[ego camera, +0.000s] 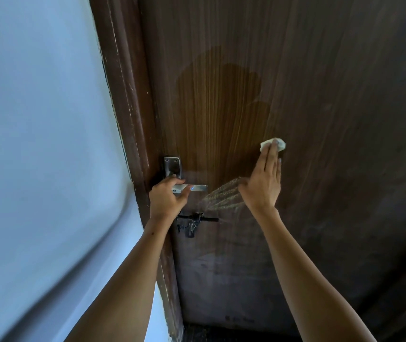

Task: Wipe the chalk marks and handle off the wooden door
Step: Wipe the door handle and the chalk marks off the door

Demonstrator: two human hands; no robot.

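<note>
R hand [263, 183] flat on cloth [273, 144]; markings illegible, maybe chalk.

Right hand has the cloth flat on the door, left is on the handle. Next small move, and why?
Probably sweep the right hand and its cloth down and left over the pale chalk streaks beside the wrist. The wood above already looks wiped and darker, while those streaks are unwiped. The left hand grips the handle and can steady the door.
</note>
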